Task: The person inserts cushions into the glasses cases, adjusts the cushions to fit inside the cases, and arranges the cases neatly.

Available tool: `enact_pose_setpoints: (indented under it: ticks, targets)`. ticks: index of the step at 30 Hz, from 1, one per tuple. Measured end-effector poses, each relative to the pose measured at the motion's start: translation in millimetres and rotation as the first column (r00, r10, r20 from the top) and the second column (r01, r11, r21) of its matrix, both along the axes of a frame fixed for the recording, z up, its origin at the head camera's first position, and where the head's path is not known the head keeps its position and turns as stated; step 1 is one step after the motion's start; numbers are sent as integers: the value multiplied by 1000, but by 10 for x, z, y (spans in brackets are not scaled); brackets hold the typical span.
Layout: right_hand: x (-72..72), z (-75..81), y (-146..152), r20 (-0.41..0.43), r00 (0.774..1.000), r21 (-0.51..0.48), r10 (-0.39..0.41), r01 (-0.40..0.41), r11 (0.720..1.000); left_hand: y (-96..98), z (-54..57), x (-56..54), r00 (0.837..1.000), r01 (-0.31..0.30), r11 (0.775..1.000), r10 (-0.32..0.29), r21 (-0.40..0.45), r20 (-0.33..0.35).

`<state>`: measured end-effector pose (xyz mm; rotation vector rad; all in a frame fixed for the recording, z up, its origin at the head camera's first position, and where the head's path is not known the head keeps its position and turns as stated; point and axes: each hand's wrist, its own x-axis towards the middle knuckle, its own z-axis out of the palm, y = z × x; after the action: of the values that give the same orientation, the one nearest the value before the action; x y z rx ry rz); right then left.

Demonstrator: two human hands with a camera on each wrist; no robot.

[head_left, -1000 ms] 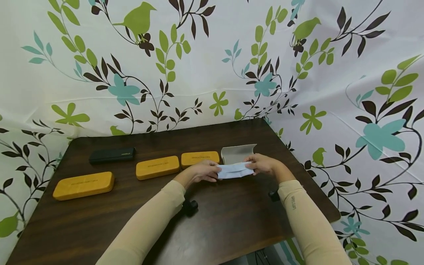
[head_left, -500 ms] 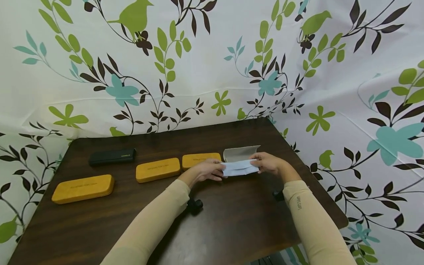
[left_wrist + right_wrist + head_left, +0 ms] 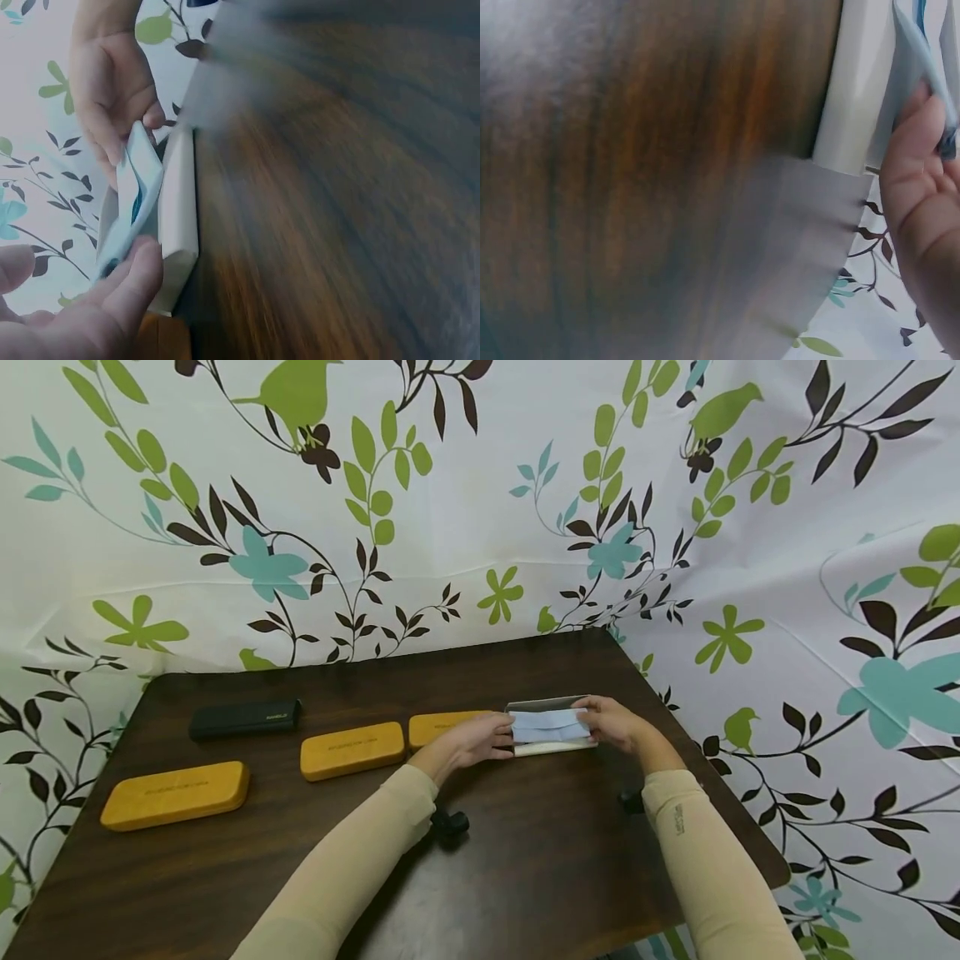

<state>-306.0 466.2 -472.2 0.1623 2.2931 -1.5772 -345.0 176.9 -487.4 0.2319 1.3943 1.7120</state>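
Note:
In the head view, both hands hold a light blue folded cloth (image 3: 550,724) between them, low over an open white hard glasses case (image 3: 555,747). My left hand (image 3: 472,739) pinches the cloth's left end. At its right end, my right hand (image 3: 611,722) grips it between thumb and fingers. Seen from the left wrist, the cloth (image 3: 139,184) is folded in layers, with a teal strip in the fold and a small dark bit near the left fingertips. The case's pale wall (image 3: 180,195) runs alongside it. The case's inside is mostly hidden under the cloth.
One yellow case (image 3: 442,723) lies just left of the white case, partly behind the left hand. Further left are a second yellow case (image 3: 352,749), a third yellow case (image 3: 176,795) and a black case (image 3: 243,720). A patterned curtain (image 3: 450,485) borders the dark wooden table (image 3: 525,860).
Both hands have carried the cloth slightly back and down over the white case, whose front edge now shows below the cloth. The head view has shifted a little to the right.

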Motion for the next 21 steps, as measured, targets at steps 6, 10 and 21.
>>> enact_pose_setpoints:
  ticks: [6, 10, 21]
  targets:
    - [4, 87, -46, -82, 995, 135, -57, 68, 989, 18, 22, 8, 1000, 3, 995, -5, 98, 18]
    - [-3, 119, -44, -95, 994, 195, -53, 71, 978, 28, 55, 17, 1000, 0, 995, 0, 98, 4]
    - [36, 151, -107, -150, 976, 577, 158, -44, 815, -45, 95, 156, 943, 64, 988, -105, -138, -316]
